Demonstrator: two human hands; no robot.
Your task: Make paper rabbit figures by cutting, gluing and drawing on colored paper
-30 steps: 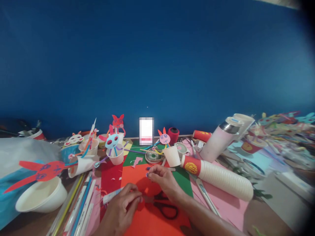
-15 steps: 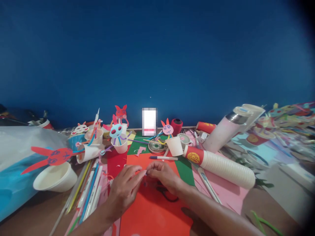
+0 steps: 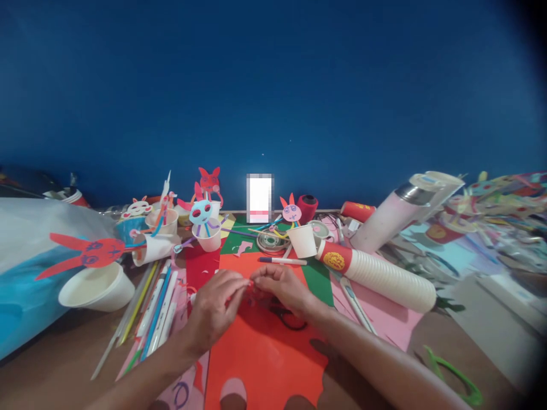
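Observation:
My left hand and my right hand meet fingertip to fingertip over an orange-red paper sheet. Both are closed in a pinch on a small red paper piece held between them. Black-handled scissors lie on the sheet, partly under my right hand. A marker pen rests just beyond my fingers. A white glue stick lies under my left hand, mostly hidden.
A sleeve of stacked white paper cups lies to the right, with a white flask behind it. Paper-cup bunny crafts stand at the back. A white bowl and several straws lie on the left. Green scissors sit near right.
My right hand set down the marker pen and came back to meet my left hand. Both hands now pinch the small red piece. The view tilted downwards slightly.

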